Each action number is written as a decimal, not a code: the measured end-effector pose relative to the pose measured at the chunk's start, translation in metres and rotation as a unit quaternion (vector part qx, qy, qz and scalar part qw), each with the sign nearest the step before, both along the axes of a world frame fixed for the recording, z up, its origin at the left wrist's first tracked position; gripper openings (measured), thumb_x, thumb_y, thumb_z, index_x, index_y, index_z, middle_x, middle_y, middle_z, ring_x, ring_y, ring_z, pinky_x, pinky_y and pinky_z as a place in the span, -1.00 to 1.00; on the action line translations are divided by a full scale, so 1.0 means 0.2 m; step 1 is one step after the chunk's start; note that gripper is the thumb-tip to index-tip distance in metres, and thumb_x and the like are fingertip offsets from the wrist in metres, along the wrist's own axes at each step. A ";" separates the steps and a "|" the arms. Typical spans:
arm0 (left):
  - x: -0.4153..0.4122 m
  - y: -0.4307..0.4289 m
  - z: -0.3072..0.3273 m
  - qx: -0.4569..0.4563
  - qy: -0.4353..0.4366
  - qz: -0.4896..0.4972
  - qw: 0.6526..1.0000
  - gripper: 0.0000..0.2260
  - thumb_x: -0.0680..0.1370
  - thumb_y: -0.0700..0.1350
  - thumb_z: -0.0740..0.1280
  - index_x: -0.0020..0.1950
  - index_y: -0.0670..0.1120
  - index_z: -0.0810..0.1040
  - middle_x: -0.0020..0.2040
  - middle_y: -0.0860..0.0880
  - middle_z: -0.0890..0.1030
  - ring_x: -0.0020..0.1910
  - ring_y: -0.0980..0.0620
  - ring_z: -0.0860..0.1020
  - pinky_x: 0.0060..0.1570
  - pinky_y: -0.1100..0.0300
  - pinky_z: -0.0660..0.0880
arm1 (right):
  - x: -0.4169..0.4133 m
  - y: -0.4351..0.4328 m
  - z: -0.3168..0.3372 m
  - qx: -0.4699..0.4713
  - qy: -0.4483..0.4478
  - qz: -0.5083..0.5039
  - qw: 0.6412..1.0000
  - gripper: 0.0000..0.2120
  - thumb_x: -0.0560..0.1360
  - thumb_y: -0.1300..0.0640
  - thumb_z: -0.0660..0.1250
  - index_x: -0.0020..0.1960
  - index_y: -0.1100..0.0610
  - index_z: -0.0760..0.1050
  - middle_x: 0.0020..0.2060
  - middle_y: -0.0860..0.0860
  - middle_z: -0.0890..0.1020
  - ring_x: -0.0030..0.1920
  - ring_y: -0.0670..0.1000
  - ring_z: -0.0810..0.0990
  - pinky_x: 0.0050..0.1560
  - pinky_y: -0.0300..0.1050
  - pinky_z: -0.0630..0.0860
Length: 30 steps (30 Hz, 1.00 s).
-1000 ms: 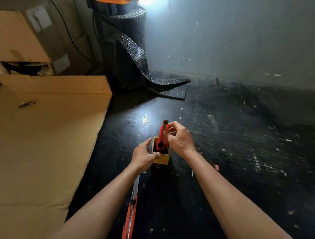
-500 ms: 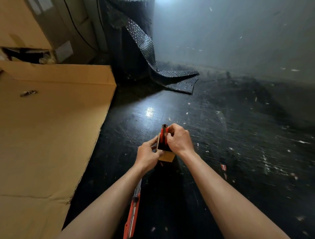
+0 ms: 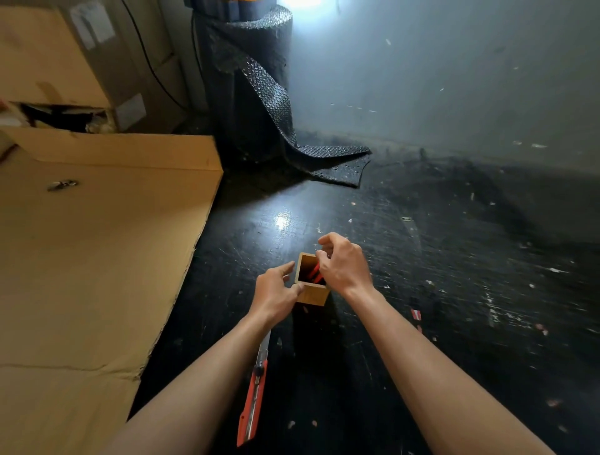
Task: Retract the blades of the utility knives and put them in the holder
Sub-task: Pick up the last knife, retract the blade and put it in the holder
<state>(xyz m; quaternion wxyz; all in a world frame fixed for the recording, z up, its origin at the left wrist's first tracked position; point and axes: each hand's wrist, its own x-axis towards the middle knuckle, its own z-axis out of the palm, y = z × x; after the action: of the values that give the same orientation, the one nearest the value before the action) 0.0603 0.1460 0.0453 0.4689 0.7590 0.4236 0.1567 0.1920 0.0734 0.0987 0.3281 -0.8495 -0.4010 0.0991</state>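
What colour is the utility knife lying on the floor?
Orange-red utility knife, with a bare metal blade; the head view shows it.

scuffed black floor (image 3: 438,259) meets a grey wall (image 3: 438,81); cardboard sheet (image 3: 97,253) left, bubble-wrap roll (image 3: 246,81) beside a bright light (image 3: 300,2).

A single wide-angle view from the person's head looks forward and steeply down along both forearms, close over the dark floor (image 3: 454,292). The left hand (image 3: 276,292) and right hand (image 3: 344,266) sit just below the middle, near the lens. Cardboard (image 3: 97,259) fills the left side, and a grey wall (image 3: 454,81) closes the far end.
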 end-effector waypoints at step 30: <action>-0.79 -0.34 -0.30 -0.106 0.149 -0.014 0.983 -0.72 0.45 -0.21 0.54 0.15 -0.04 0.72 0.04 0.03 0.74 0.02 0.13 0.67 -0.01 0.34 0.52 | -0.85 -0.43 -0.47 -0.241 0.259 0.079 0.932 -0.84 0.58 0.10 0.38 0.14 0.06 0.61 -0.17 -0.09 0.63 -0.18 -0.12 0.65 -0.16 -0.17 0.63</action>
<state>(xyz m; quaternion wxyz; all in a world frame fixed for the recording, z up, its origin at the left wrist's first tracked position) -0.0984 0.0779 -0.0154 0.4805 0.7255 0.4926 -0.0104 0.0213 -0.0131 0.0047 0.1967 -0.8137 -0.3319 0.4348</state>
